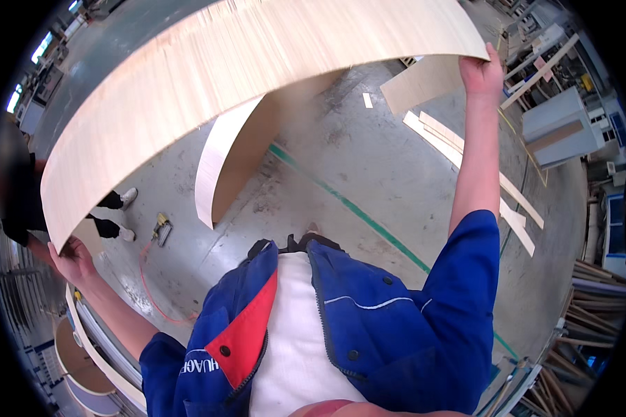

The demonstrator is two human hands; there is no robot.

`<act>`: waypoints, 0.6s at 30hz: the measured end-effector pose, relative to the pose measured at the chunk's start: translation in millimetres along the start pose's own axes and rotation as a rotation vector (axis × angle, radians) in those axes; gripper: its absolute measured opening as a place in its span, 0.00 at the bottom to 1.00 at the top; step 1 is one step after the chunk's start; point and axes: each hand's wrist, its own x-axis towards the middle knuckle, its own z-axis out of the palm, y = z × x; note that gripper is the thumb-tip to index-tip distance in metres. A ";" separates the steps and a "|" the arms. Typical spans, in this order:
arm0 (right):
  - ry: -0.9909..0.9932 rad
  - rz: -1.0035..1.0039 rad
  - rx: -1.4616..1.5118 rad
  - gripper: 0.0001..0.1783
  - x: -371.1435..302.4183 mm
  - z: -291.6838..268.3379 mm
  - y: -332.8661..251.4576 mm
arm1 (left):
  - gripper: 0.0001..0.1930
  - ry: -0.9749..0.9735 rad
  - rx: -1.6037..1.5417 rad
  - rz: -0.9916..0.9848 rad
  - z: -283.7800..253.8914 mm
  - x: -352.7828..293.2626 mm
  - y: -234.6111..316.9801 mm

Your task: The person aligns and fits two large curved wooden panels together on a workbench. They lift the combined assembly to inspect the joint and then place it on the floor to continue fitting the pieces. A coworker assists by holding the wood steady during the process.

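A wide, pale plywood sheet [243, 62] bows in an arc across the upper part of the head view, raised in front of me. My left hand [73, 260] is closed round its lower left end. At the opposite end, my right hand [481, 75] grips the corner with that arm stretched out. Below the sheet, a curved wooden panel [240, 163] with a pale outer edge stands on the floor; its far part is hidden by the sheet.
Another person [21, 187] in dark clothes stands at the left, close to the sheet. A nail gun [161, 228] with a red hose lies on the floor. Wooden strips [466, 156] and a flat board [424, 83] lie at the right. Stacked timber [591, 313] stands lower right.
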 end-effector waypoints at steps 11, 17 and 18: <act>-0.201 0.160 -0.089 0.25 186.6 -16.1 55.3 | 0.11 0.040 -0.114 0.005 2.4 24.0 -100.2; 0.095 -0.020 -0.528 0.26 253.6 2.1 145.1 | 0.16 0.703 -0.034 0.083 -73.1 77.8 -197.0; 0.116 -0.015 -0.549 0.26 267.3 -1.6 156.8 | 0.16 0.757 -0.022 0.059 -92.1 91.2 -218.5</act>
